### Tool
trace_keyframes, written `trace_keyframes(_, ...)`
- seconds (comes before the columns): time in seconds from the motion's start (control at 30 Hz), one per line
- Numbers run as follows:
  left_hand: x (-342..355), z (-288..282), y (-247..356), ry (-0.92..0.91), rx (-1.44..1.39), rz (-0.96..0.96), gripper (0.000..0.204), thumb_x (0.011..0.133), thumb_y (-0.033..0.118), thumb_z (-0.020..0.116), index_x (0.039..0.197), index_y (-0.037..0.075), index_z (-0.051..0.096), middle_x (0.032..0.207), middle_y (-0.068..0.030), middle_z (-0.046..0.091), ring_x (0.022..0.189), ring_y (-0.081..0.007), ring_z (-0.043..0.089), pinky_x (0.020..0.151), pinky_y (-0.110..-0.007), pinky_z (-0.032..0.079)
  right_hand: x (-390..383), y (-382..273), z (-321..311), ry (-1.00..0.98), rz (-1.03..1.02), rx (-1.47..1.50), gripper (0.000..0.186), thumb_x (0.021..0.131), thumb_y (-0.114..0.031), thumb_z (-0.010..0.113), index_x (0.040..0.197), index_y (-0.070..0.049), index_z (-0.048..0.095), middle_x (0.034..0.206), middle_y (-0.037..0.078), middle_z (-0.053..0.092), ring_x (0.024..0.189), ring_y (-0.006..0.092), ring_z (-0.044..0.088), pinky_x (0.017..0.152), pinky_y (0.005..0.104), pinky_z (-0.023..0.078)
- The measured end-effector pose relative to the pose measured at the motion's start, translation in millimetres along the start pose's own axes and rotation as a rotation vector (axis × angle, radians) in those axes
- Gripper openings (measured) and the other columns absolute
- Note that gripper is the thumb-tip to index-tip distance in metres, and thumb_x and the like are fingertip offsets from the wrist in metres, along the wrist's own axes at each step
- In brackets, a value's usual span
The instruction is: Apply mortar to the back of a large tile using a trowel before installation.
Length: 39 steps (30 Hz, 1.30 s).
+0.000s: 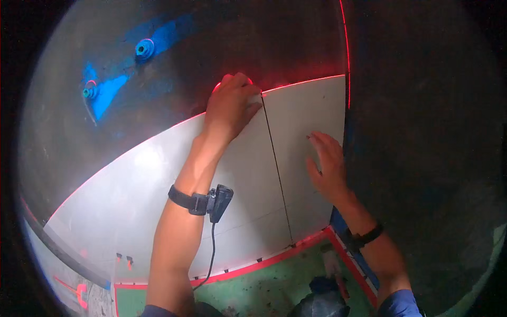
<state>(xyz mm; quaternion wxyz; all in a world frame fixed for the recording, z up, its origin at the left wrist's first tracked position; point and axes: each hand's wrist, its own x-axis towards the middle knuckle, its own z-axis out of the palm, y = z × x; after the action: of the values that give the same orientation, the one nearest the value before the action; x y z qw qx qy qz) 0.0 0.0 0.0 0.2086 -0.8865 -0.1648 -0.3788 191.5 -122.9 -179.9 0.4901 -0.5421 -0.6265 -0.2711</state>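
Two large pale wall tiles, a wide left tile (158,174) and a narrow right tile (306,113), stand side by side against a dark wall, with a thin dark joint (277,164) between them. My left hand (228,108) is at the left tile's top edge, close to the joint. Its fingers curl above the edge and its thumb points toward the corner; anything pinched there is hidden. My right hand (328,164) hovers before the right tile with fingers apart, holding nothing. A black strapped device (211,202) with a cable sits on my left wrist.
A red laser line (303,83) follows the tiles' top edge; another runs up the wall at right. Two pipe fittings (144,49) stick out from blue patches. Red tape (243,273) borders the green floor (274,285). Small orange pieces (129,262) are at lower left.
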Motion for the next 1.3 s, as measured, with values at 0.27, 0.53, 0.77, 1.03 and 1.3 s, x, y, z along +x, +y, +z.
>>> trace_keyframes(0.27,-2.2,6.7,3.2,0.227,0.018,0.072,0.019,0.076,0.02,0.072,0.09,0.008,0.067,0.096,-0.0127,0.059,0.093,-0.0335,0.056,0.078,-0.044,0.048,-9.4,-20.8,4.3,0.049,0.018,0.108,0.045,0.079,-0.007,0.062,0.122,-0.001,0.053,0.127,0.019,0.054,0.119,0.0376,0.049,0.103,0.0478,0.037)
trace_keyframes(0.53,-0.5,3.8,6.3,0.342,0.122,0.2,0.011,0.078,0.017,0.069,0.082,0.009,0.062,0.082,-0.0092,0.058,0.08,-0.0299,0.058,0.067,-0.042,0.047,-17.4,-35.7,5.9,0.075,0.037,0.134,0.043,0.079,-0.007,0.063,0.12,0.0,0.054,0.126,0.019,0.054,0.116,0.0379,0.051,0.1,0.0468,0.04)
trace_keyframes(0.77,-3.9,3.6,4.4,0.392,0.209,0.278,0.013,0.075,0.016,0.07,0.082,0.009,0.061,0.082,-0.0084,0.059,0.076,-0.0292,0.058,0.064,-0.041,0.047,-34.6,-36.8,7.0,0.027,0.081,0.139,0.043,0.079,-0.007,0.062,0.121,0.0,0.053,0.127,0.019,0.053,0.116,0.0376,0.05,0.099,0.0455,0.041)
trace_keyframes(1.03,-3.6,4.0,9.7,0.448,0.19,0.327,0.014,0.075,0.016,0.069,0.081,0.008,0.059,0.081,-0.0066,0.057,0.075,-0.0249,0.057,0.064,-0.037,0.045,-48.9,-33.4,10.9,0.037,0.097,0.158,0.042,0.079,-0.007,0.062,0.12,-0.001,0.054,0.127,0.019,0.053,0.116,0.0372,0.051,0.099,0.0449,0.041)
trace_keyframes(1.3,-6.0,6.6,11.0,0.492,0.275,0.369,0.012,0.077,0.014,0.067,0.077,0.009,0.056,0.076,-0.0038,0.053,0.071,-0.02,0.053,0.063,-0.034,0.041,-62.5,-38.2,11.0,0.055,0.127,0.172,0.041,0.079,-0.008,0.065,0.119,-0.002,0.055,0.126,0.017,0.054,0.115,0.0364,0.052,0.098,0.0437,0.043)
